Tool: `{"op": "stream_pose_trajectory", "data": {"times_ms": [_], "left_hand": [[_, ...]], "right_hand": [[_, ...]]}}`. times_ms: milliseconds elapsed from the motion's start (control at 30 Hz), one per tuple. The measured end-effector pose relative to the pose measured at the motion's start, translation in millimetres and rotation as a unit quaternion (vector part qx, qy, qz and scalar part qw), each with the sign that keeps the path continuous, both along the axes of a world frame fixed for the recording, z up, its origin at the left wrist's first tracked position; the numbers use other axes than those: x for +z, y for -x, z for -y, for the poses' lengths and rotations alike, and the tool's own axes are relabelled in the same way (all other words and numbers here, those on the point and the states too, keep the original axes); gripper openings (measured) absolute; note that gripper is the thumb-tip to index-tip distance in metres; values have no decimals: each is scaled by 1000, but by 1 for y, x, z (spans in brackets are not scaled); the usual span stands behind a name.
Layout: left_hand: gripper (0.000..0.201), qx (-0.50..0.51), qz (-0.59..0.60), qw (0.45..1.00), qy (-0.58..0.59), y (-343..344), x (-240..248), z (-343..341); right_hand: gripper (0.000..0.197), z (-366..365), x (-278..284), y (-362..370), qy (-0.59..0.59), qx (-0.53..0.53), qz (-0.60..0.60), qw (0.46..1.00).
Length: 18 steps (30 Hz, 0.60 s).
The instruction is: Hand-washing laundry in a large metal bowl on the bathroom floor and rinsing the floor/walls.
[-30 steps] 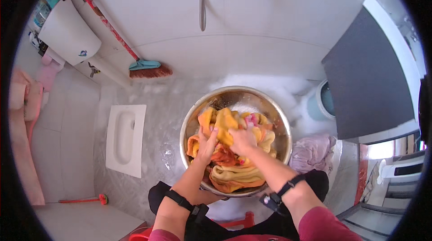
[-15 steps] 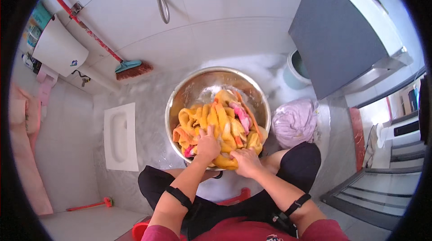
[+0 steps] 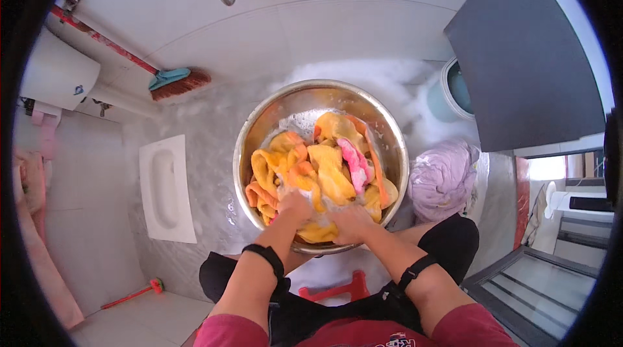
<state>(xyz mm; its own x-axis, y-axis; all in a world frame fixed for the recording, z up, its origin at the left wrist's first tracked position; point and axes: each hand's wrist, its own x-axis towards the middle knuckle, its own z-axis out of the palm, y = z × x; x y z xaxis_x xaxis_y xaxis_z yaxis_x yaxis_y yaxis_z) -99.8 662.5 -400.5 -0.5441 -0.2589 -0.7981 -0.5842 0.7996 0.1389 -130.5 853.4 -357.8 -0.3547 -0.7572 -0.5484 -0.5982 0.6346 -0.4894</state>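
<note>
Head view: left hand (image 3: 295,207) and right hand (image 3: 350,222) clench the soapy yellow cloth (image 3: 324,175) in the steel basin (image 3: 259,123).

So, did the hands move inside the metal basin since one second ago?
Yes. Both hands, left hand and right hand, moved from the middle of the basin toward its near rim, pressing the yellow cloths there.

Steel basin (image 3: 389,146) centre frame, holds soapy yellow-orange cloth (image 3: 328,175). Left hand (image 3: 295,207), right hand (image 3: 350,222) press cloth at basin's 6 o'clock. Lilac bundle (image 3: 442,178) at 3 o'clock, broom (image 3: 175,81) at 10 o'clock.
</note>
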Motion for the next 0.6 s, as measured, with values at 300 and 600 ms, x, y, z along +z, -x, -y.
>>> {"op": "stream_pose_trajectory", "data": {"times_ms": [300, 600], "left_hand": [[31, 51, 51, 997, 40, 77, -84, 42], [34, 144, -47, 988, 15, 123, -188, 80]], "right_hand": [[65, 64, -48, 87, 10, 18, 9, 1000], [63, 113, -116, 150, -14, -15, -58, 998]]}}
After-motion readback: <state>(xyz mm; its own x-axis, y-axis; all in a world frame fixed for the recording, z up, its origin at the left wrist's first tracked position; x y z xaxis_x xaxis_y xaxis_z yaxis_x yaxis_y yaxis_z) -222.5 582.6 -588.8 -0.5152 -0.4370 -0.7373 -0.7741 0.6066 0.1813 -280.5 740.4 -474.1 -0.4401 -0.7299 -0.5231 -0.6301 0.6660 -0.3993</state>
